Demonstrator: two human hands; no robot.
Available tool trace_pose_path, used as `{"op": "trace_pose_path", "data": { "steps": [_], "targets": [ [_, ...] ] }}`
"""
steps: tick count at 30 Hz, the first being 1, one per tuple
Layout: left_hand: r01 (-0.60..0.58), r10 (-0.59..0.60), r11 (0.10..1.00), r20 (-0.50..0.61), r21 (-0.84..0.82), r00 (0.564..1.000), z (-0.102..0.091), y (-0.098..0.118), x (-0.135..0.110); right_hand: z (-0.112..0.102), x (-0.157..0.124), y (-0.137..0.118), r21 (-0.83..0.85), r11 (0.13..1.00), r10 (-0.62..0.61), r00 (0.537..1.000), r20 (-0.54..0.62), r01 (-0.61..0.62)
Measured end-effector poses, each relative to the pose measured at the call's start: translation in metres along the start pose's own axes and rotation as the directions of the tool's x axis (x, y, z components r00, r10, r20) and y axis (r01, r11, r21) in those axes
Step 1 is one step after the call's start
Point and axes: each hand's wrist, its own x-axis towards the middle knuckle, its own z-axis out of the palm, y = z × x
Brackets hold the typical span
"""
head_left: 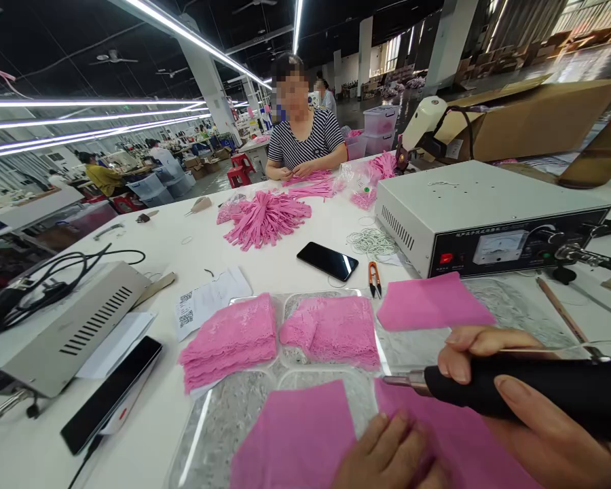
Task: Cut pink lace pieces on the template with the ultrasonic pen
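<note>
My right hand (529, 401) is wrapped around a black handpiece (489, 387) with a tapered metal tip, which points left over the corner of a pink fabric piece (453, 435). My left hand (392, 451) is at the bottom, slightly blurred, its fingers curled together on that same piece. Left of it lies another flat pink fabric piece (295, 431) on a clear grey-patterned mat (218, 421). Beyond are two stacks of pink lace pieces, a left stack (234, 339) and a middle stack (330, 333). A third fabric piece (432, 302) lies to their right.
A grey generator box (493, 210) with a meter stands back right; another metal box (76, 326) stands left. Orange thread snips (373, 278), a black phone (327, 261), another phone (112, 394) and pink strips (267, 221) lie about. A person (305, 136) sits opposite.
</note>
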Motion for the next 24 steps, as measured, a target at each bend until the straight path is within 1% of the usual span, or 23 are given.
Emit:
{"op": "trace_pose_path", "data": {
  "steps": [2,3,6,8,12,13,15,17,22,24],
  "targets": [
    [0.005,-0.005,1.000,-0.001,-0.010,1.000,0.0022,0.0008,-0.0021,-0.0032,-0.0028,0.0038,-0.004,1.000,-0.020,0.996,0.082,0.020],
    [0.004,-0.004,1.000,0.001,-0.014,1.000,0.0031,0.0012,-0.0029,-0.0045,-0.0039,0.0058,-0.004,1.000,-0.021,0.995,0.102,0.021],
    [-0.010,0.010,1.000,0.037,-0.023,0.999,0.0051,0.0027,-0.0056,-0.0049,-0.0045,0.0093,0.020,1.000,0.002,0.995,0.102,-0.004],
    [-0.015,0.017,0.999,0.066,-0.030,0.998,0.0062,0.0035,-0.0076,-0.0024,-0.0027,0.0086,0.032,0.999,-0.002,0.994,0.110,-0.001],
    [-0.025,0.026,1.000,0.077,-0.017,0.997,0.0081,0.0036,-0.0087,0.0025,0.0007,0.0061,0.014,1.000,-0.020,0.992,0.128,0.019],
    [-0.025,0.025,1.000,0.060,-0.011,0.998,0.0085,0.0034,-0.0080,0.0029,0.0009,0.0063,0.011,1.000,-0.017,0.991,0.132,0.015],
    [-0.002,0.002,1.000,-0.017,-0.010,1.000,0.0094,0.0031,-0.0061,0.0030,0.0005,0.0075,0.020,1.000,-0.011,0.989,0.148,0.008],
    [0.016,-0.018,1.000,-0.065,-0.022,0.998,0.0098,0.0028,-0.0040,0.0029,-0.0003,0.0091,0.034,0.999,-0.008,0.987,0.161,0.002],
    [0.014,-0.015,0.999,-0.055,-0.031,0.998,0.0097,0.0027,-0.0010,0.0039,-0.0006,0.0100,0.010,0.999,-0.038,0.987,0.156,0.037],
    [0.023,-0.024,0.999,-0.067,-0.029,0.997,0.0101,0.0031,-0.0009,0.0040,-0.0001,0.0097,0.000,0.999,-0.046,0.985,0.164,0.047]
  ]
}}
